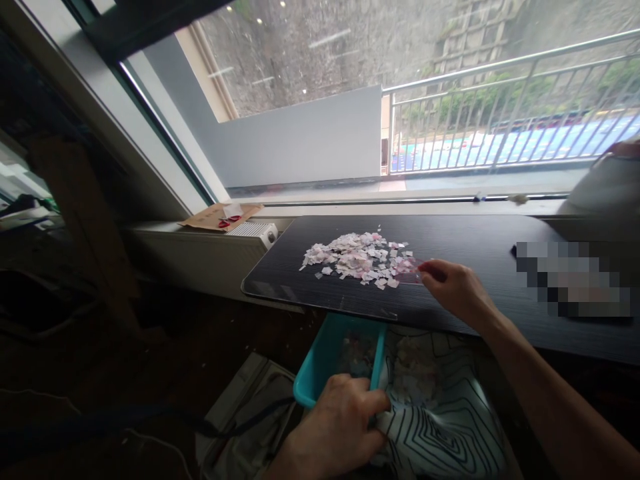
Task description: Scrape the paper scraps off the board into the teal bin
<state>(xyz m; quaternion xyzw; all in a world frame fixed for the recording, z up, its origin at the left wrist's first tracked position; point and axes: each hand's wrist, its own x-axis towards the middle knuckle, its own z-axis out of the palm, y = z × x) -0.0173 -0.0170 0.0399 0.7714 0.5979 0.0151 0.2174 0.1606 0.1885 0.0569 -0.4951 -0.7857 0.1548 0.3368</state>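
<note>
Head view, right hand: the right hand (pixel 457 290) is out over the near edge of the dark desk (pixel 475 250), fingertips pinched on a small clear pinkish card (pixel 411 271) that touches the right end of the scrap pile.
Head view, scrap pile: a heap of paper scraps (pixel 357 259), white and pink, lies on the desk well back from the near edge, loose bits scattered along its front.
Head view, left hand: down below the desk edge, the left hand (pixel 337 427) is clenched on the rim of a teal plastic bin (pixel 333 360), gripping it at the near corner.
Head view, bin: it sits under the desk edge, just below the pile; pale scraps show inside it, though blurred.
Head view, cloth: a white cloth with black wavy lines (pixel 440 413) lies right beside the bin, touching it, with more pale scraps on top.
Head view, progress: going by the lie of things, some scraps are already down in the bin and on the cloth, but the bulk of the heap is on the desk, so most of the clearing looks left to do.
Head view, surroundings: a cardboard sheet (pixel 220 217) rests on the sill by the white radiator (pixel 253 230); a balcony railing (pixel 510 113) shows through the window.
</note>
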